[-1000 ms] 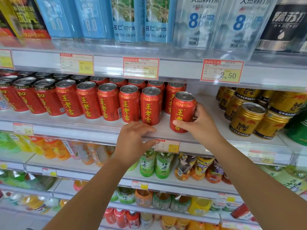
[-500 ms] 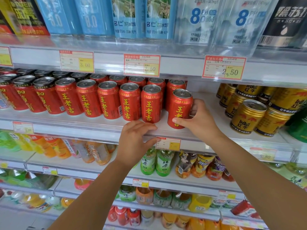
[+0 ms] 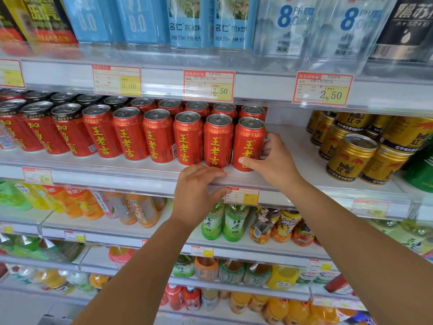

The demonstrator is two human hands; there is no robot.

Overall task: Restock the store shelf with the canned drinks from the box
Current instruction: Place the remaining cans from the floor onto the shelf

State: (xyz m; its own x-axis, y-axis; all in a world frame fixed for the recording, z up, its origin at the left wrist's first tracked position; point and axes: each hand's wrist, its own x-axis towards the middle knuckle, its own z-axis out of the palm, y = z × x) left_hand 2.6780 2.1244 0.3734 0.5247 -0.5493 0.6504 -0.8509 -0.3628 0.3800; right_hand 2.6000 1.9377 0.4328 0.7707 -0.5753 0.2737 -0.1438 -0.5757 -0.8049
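While right hand (image 3: 274,160) grips end can (image 3: 248,141), bare shelf (image 3: 293,146) lies rightward.

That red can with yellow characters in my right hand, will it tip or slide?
Probably stiff: the red metal can shows no dents under the right hand. Taller than wide, it may tip if pushed high. The smooth white shelf likely lets it slide.
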